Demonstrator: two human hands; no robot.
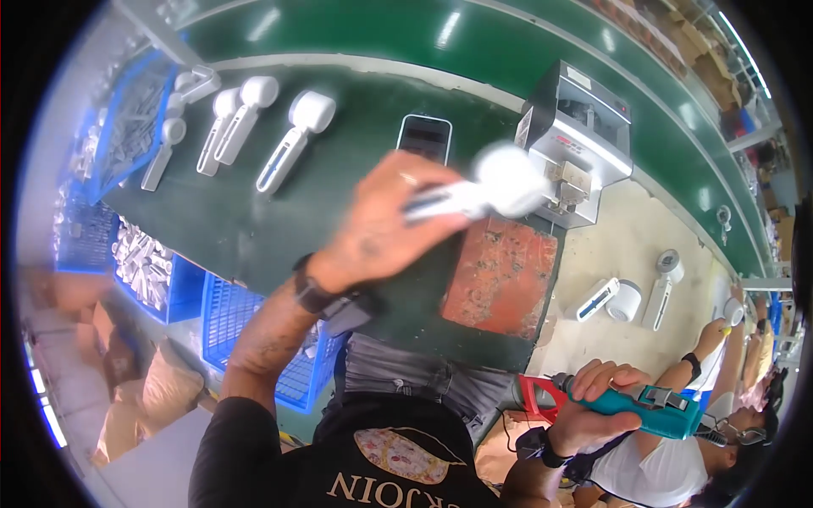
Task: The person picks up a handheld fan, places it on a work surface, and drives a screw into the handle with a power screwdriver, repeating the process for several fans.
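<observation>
My left hand is closed around the handle of a white piece shaped like a handheld shower head. Its round head is blurred and sits in front of the screw feeder. At the lower right my right hand grips a teal electric screwdriver, its tip pointing left toward a red piece I cannot make out. Below the left hand's piece lies a worn reddish pad on the dark green table. A phone lies behind my left hand.
Several similar white pieces lie at the table's far left, and more on the pale surface at right. Blue crates with white parts stand at left. A co-worker works close at right. Brown sacks sit at lower left.
</observation>
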